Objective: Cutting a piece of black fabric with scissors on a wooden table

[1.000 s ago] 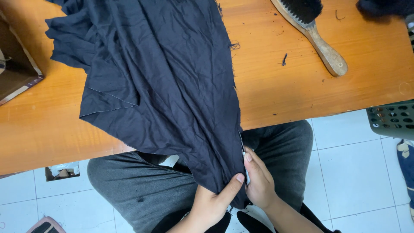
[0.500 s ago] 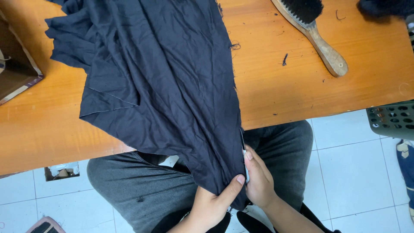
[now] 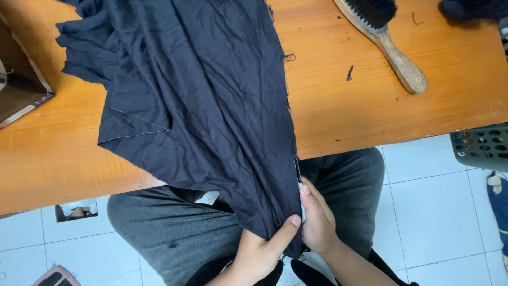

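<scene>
White floor tiles below, orange wooden table [image 3: 370, 106] up ahead of your hands. You've got the dark navy cloth [image 3: 201, 95] spilling off the table edge down to your lap, its lower corner pinched by both hands: left hand [image 3: 262, 249] thumb on top, right hand [image 3: 317, 222] closed on the edge. Loosen either grip and that corner probably drops; tug hard and the cloth could slide off. Wooden brush [image 3: 391, 45] sits well beyond your right hand.

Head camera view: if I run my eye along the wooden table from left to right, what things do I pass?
brown box at the left edge → dark navy cloth spread over the table → small dark scrap of thread → wooden-handled brush → dark bundle in the far right corner.
</scene>
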